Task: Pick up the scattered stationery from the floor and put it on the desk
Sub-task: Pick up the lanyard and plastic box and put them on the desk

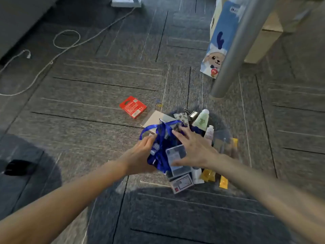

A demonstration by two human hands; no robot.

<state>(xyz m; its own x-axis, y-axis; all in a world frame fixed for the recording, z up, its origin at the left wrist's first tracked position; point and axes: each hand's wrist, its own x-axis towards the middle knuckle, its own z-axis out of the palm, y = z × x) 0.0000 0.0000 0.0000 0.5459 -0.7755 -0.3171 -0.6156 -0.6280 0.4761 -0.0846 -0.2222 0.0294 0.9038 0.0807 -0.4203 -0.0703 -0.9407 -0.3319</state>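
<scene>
1. The left hand [140, 153] has its fingers curled into the loops of the blue lanyard [164, 134] and appears to grip the ribbon. Motion blur hides how firmly.
2. The right hand [192, 147] lies palm down with its fingers spread and straight. Its fingertips touch the far ribbon loops and its thumb rests along the near edge of a clear badge holder [176, 155]; it pinches nothing that I can see.
3. The lanyard bundle sits between the two hands, its long axis running away from the person. A lift probably turns on both hands closing inward on it from either side.
4. Directly under and around the hands is the rest of the pile, all on the carpet: a flat beige pad [152, 118] beyond the ribbon, a green tube [201, 119] and a small white tube [209, 133] beyond the right fingers, a printed card box [182, 183] nearest the person, and yellow sachets [223, 182] below the right wrist.
5. A red box [133, 106] lies apart from the pile, beyond and left of the left fingertips, with loose paper clips [159, 103] just beside it. The left hand is the nearer one for these.
6. Only a grey desk leg [233, 50] shows, beyond the pile to the right, so the desk top is probably up on that side.
</scene>
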